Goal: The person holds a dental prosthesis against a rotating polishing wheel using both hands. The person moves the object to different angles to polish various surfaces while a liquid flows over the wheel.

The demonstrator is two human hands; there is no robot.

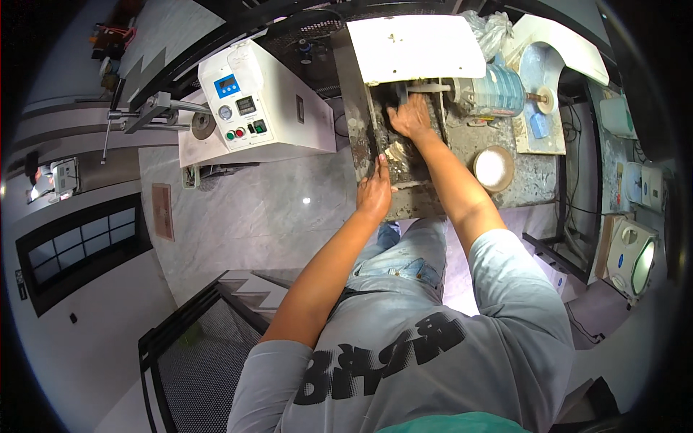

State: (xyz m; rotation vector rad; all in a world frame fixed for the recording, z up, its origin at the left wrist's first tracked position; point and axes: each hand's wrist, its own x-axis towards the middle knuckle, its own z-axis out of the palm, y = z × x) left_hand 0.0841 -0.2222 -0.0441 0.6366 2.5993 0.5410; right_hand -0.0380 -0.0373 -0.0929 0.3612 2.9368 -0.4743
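A dirty wet trough (pixel 416 189) with a grey, spattered rim lies in front of me. My left hand (pixel 375 191) rests on its left rim, fingers stretched out and pointing away from me. Deeper inside, my right hand (pixel 410 117) reaches toward the far end, its thumb spread to the left. Its fingertips are in shadow beside a dark wheel (pixel 401 92) below a white cover (pixel 415 49), and I see nothing held there. A pale shaft (pixel 429 88) runs from the wheel to a motor (pixel 485 92) wrapped in clear bluish plastic. A pale scrap (pixel 395 151) lies between my hands.
Right of the trough stands a round bowl (pixel 494 169) with whitish contents. Beyond it are a small wheel (pixel 546 99) on the motor's other end and a blue block (pixel 538 125). A white machine (pixel 267 108) with buttons and displays stands left. Crumpled plastic (pixel 491 32) lies behind the motor.
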